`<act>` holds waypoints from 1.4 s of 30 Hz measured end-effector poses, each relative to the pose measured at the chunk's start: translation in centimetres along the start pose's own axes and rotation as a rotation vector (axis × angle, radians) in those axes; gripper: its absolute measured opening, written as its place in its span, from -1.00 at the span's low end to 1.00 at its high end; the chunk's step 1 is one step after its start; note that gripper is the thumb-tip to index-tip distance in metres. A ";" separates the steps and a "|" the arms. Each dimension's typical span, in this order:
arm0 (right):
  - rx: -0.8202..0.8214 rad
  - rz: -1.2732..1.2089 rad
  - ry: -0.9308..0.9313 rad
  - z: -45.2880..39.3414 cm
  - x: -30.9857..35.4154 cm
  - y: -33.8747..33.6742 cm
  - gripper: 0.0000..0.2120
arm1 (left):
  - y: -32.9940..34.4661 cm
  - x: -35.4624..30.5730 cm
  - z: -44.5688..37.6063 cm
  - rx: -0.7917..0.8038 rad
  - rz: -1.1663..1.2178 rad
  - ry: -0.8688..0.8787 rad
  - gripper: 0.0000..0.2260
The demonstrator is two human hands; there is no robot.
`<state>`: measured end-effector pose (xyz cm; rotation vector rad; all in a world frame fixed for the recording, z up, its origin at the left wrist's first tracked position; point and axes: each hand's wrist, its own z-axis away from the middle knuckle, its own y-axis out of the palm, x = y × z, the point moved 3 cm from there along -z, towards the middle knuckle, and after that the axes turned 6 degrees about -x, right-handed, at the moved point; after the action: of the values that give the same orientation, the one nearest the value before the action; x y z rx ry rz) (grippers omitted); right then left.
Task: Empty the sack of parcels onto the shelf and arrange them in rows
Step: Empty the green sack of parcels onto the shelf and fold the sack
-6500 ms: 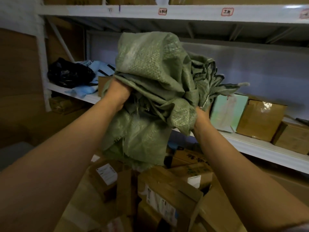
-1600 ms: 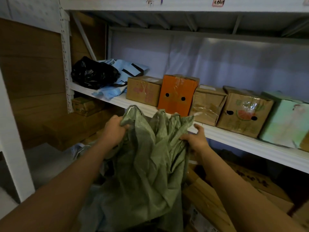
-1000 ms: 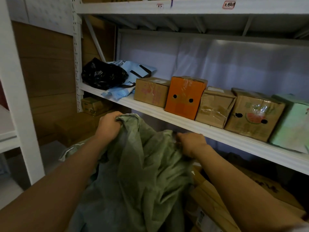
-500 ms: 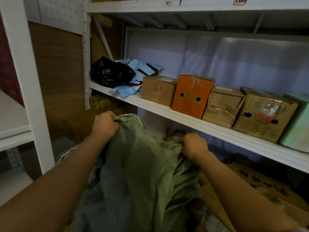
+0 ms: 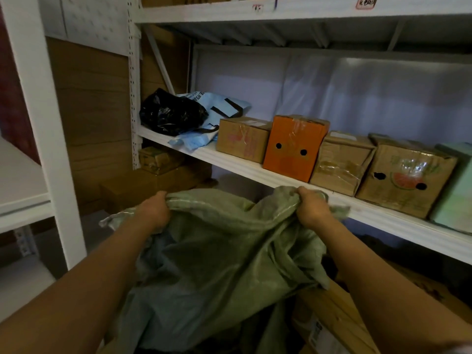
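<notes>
Up close, a person is standing at a white metal shelf point(image 5: 258, 172) and holding a limp green woven sack point(image 5: 224, 256) by its top edge, below the shelf's front lip. The left hand point(image 5: 154, 210) is gripping one side of the sack's rim, fingers curled over the fabric. The right hand point(image 5: 313, 206) is gripping the other side, fist closed around a bunch of the cloth, just in front of the shelf's edge. Between the two hands the rim is stretching in a loose line, and the rest of the sack is hanging down in folds between the forearms.

On the shelf, parcels are sitting in a row along the front. From left to right: a crumpled black plastic bag point(image 5: 171, 113) lying partly on a pale blue mailer point(image 5: 204, 123), then a brown cardboard box point(image 5: 242, 140), an orange box point(image 5: 293, 149) with two dark holes, a taped brown box point(image 5: 339, 162), a box printed with a watermelon slice point(image 5: 406, 180), and a pale green box point(image 5: 454, 187) cut off at the right edge. The boxes are standing close together, most of them touching.

Under the shelf, more cardboard boxes point(image 5: 339, 318) are lying in shadow at lower right, beside the sack.
</notes>
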<state>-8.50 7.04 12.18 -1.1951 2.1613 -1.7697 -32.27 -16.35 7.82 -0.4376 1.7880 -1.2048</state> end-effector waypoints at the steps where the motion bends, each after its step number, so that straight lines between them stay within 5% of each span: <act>1: 0.031 -0.040 -0.013 0.1 0.2 0.3 -0.71 | -0.1 -0.4 0.1 0.009 0.023 0.026 -0.63; 6: -0.056 -0.272 0.161 -0.5 -0.3 -0.2 -0.82 | 0.3 1.6 -1.1 0.077 -0.157 -0.014 -0.64; 9: -0.047 -0.431 0.325 -0.3 -1.2 -0.8 -0.69 | 0.3 2.8 -1.5 0.060 -0.186 -0.078 -0.70; 13: -0.043 -0.444 0.278 -0.3 -0.7 -0.8 -0.70 | -0.3 1.9 -0.6 -0.014 0.162 -0.126 -0.79; 17: 0.006 -0.746 0.382 0.2 0.4 0.0 -0.60 | -0.4 0.2 -0.2 -0.001 0.284 0.027 -0.61; 21: -0.142 -0.980 0.546 -0.1 0.2 -0.3 -0.55 | -1.4 -0.7 0.4 -0.042 0.762 -0.158 -0.69; 24: -0.226 -0.916 0.604 0.1 0.6 -1.0 -0.83 | -2.2 -1.1 1.3 -0.159 0.846 -0.209 -0.70; 26: -0.266 -0.918 0.575 0.0 1.1 -0.9 -0.90 | -2.4 -1.7 1.5 -0.224 0.796 -0.155 -0.89; 29: -0.246 -0.963 0.366 0.0 3.8 -1.0 -0.75 | -2.3 -3.5 1.0 -0.224 0.876 -0.149 -0.69; 32: -0.054 -0.887 0.068 0.8 8.0 -0.9 -0.66 | -2.0 -6.6 1.6 -0.020 1.050 -0.178 -0.52; 36: 0.230 -0.869 -0.097 1.8 10.6 0.7 -0.59 | -1.9 -9.4 3.2 0.256 1.215 -0.141 -0.83; 38: 0.289 -0.897 -0.098 2.0 10.6 1.0 -0.62 | -1.7 -9.5 3.2 0.335 1.297 -0.161 -0.72; 40: 0.356 -0.957 -0.087 2.3 10.9 1.1 -0.71 | -1.4 -9.4 2.9 0.374 1.298 -0.193 -0.36; 42: 0.432 -1.044 -0.086 2.9 11.6 1.2 -0.89 | -1.3 -9.4 3.1 0.392 1.261 -0.201 -0.40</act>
<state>-15.53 -2.36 14.68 -2.3969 0.9780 -2.2233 -25.02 -12.05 13.10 0.7047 1.1867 -0.5114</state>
